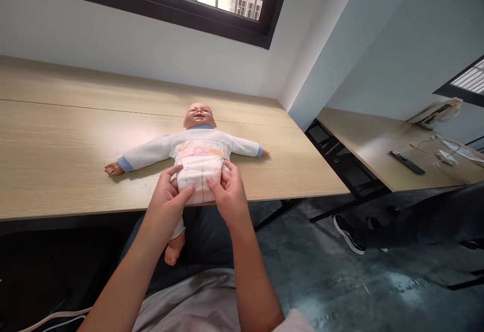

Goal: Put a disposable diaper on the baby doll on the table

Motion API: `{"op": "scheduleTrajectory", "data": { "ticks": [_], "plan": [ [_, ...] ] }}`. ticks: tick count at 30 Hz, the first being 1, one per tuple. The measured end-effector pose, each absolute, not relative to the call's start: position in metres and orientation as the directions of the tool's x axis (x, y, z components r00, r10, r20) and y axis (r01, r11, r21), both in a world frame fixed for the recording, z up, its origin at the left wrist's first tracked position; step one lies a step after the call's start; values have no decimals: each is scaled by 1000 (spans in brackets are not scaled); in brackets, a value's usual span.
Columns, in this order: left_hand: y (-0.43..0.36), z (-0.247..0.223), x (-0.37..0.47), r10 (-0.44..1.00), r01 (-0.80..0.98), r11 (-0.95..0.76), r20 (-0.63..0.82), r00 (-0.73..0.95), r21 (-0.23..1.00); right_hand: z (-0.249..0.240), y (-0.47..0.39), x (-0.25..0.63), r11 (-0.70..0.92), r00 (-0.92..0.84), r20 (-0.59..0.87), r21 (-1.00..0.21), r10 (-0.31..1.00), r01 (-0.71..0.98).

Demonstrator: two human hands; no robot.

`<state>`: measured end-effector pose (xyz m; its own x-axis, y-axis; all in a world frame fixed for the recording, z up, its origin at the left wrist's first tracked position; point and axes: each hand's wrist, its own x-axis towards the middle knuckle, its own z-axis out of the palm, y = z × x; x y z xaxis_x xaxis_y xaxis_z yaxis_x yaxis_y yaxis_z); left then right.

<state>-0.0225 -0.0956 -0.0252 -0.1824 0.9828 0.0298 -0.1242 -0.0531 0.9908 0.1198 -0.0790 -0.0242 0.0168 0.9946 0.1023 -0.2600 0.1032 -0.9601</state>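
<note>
Against a plain white wall (pixel 113 45), beneath a dark-framed window (pixel 212 14), one long pale wood-grain table (pixel 56 135). Lying face up on it: a bald plastic baby doll (pixel 199 114) in a white long-sleeved top (pixel 151 150) with blue collar and cuffs, arms stretched wide, one bare foot (pixel 174 252) hanging below the front edge. Over the doll's belly, reaching down to the table edge: a white disposable diaper with pink-and-orange printed waistband (pixel 194 172). Pinched at both sides, thumbs on its front, by left hand (pixel 166 196) and right hand (pixel 230 188). Off to the right, a second wooden table (pixel 363 140) bearing a slim black remote-like object (pixel 407 162).
</note>
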Motion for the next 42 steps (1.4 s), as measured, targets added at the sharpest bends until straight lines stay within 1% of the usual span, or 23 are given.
{"op": "scheduleTrajectory", "data": {
  "ticks": [1, 3, 6, 8, 10, 12, 13, 16, 19, 21, 24, 26, 27, 28, 30, 31, 32, 33, 36, 38, 40, 42],
  "plan": [
    [-94, -24, -21, 985, -149, -26, 0, -174, 989, -26, -75, 119, 87, -32, 100, -957, 994, -275],
    [-90, -22, -20, 988, -206, 28, -59, -145, 978, -25, -71, 121, 57, -81, 80, -966, 993, -254],
    [-91, -19, -25, 991, -218, 59, -83, -102, 974, -18, -77, 132, 44, -62, 52, -991, 997, -128],
    [-100, -19, -34, 992, -134, 25, -41, -117, 991, -14, -87, 140, 45, 21, 45, -999, 999, -26],
    [-113, -22, -43, 984, -10, -12, 10, -176, 1000, -14, -99, 146, 40, 95, 42, -999, 995, 29],
    [-127, -26, -48, 977, 70, -2, 17, -214, 998, -18, -109, 146, 43, 108, 47, -998, 993, 36],
    [-133, -29, -48, 977, 79, 11, 6, -212, 997, -21, -113, 144, 52, 88, 55, -998, 995, 38],
    [-140, -38, -36, 991, 53, -15, 21, -133, 999, -28, -116, 133, 72, -2, 73, -990, 997, 120],
    [-131, -47, -17, 991, 39, -69, 73, -112, 997, -30, -110, 124, 66, 0, 68, -970, 998, 233],
    [-121, -49, -8, 984, -45, -91, 83, -159, 995, -31, -101, 122, 65, 19, 71, -970, 997, 232],
    [-113, -48, -5, 973, -204, -138, 93, -212, 969, -32, -88, 128, 83, -17, 81, -981, 997, 174],
    [-115, -45, -12, 966, -205, -160, 111, -233, 966, -31, -85, 135, 109, 9, 114, -973, 993, 203],
    [-117, -45, -17, 955, -154, -182, 137, -263, 971, -30, -86, 138, 124, 49, 140, -961, 989, 247],
    [-120, -45, -24, 935, -56, -210, 184, -304, 976, -29, -88, 142, 135, 101, 173, -944, 980, 301],
    [-124, -48, -41, 877, 241, -251, 326, -353, 937, -26, -97, 148, 146, 186, 235, -906, 954, 397],
    [-124, -51, -50, 859, 385, -245, 383, -339, 890, -25, -103, 149, 154, 194, 258, -889, 946, 432],
    [-123, -53, -58, 862, 492, -223, 406, -304, 842, -24, -108, 150, 169, 176, 279, -867, 944, 469],
    [-120, -56, -64, 883, 558, -195, 392, -259, 807, -24, -112, 150, 193, 140, 303, -837, 943, 511],
    [-107, -57, -73, 966, 597, -91, 215, -141, 797, -27, -114, 144, 271, 31, 389, -695, 921, 666],
    [-97, -53, -74, 990, 600, -42, 113, -81, 799, -31, -106, 141, 260, 37, 423, -621, 905, 740],
    [-90, -47, -74, 997, 608, -20, 61, -46, 793, -35, -95, 141, 196, 101, 415, -613, 904, 765],
    [-87, -43, -77, 998, 616, -33, 58, -21, 787, -37, -88, 144, 142, 140, 379, -626, 915, 767]
  ]
}}
